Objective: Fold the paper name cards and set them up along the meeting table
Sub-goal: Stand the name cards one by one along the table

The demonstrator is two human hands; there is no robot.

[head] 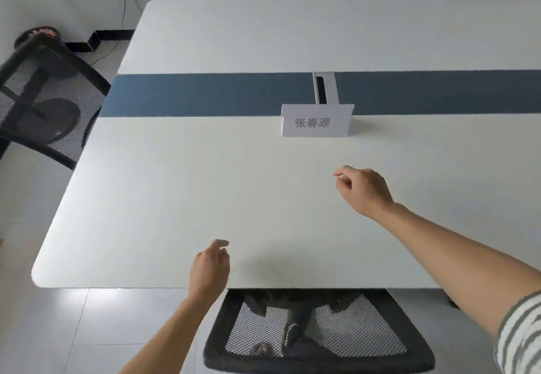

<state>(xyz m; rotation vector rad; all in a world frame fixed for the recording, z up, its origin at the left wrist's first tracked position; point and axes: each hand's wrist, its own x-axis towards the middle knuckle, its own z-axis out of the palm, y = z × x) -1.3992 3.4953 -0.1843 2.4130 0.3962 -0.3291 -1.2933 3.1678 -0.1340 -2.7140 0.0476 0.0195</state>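
Head | name card (316, 122) upright by cable hatch (325, 88) | left hand (209, 268), right hand (363, 189) loosely curled, empty

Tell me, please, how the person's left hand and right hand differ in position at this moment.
The right hand reaches far over the table, short of the standing name card; the left hand is over the table's near edge. The right arm shows a striped sleeve at its upper end; the left arm is bare in view. Both hands have loosely curled fingers and hold nothing.
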